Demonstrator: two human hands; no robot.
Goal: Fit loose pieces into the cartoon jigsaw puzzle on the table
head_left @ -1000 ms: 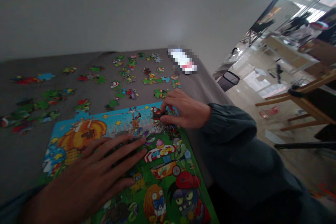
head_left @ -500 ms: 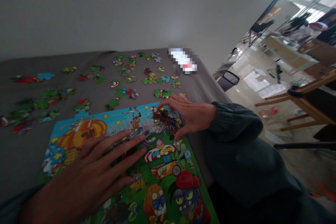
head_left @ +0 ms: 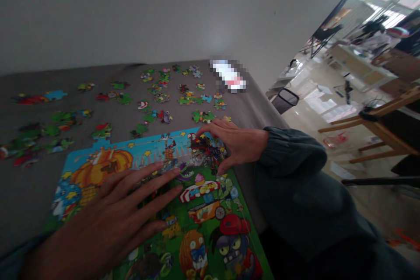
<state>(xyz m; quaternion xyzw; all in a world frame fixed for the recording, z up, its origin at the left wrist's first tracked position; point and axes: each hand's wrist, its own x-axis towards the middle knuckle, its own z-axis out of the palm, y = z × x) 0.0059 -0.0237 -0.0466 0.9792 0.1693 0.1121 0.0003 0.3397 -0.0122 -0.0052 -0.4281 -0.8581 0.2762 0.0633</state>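
Note:
A colourful cartoon jigsaw puzzle board [head_left: 215,190] lies at the near edge of the view, running out of the bottom of the picture. My left hand [head_left: 121,214] rests flat across its middle with the fingers spread, hiding part of the picture. At the board's upper right corner is my right hand [head_left: 231,142], its thumb and fingers apart and curved over the printed surface. No loose piece shows between them. One puzzle piece [head_left: 102,143] with blue on it touches the board's top edge on the left.
Many loose jigsaw pieces [head_left: 193,98] lie scattered on the grey cloth [head_left: 256,111] beyond the board and to the left. A blurred-out bright phone-like object [head_left: 228,75] lies near the back right edge. A wall stands behind; a wooden chair [head_left: 377,111] is at right.

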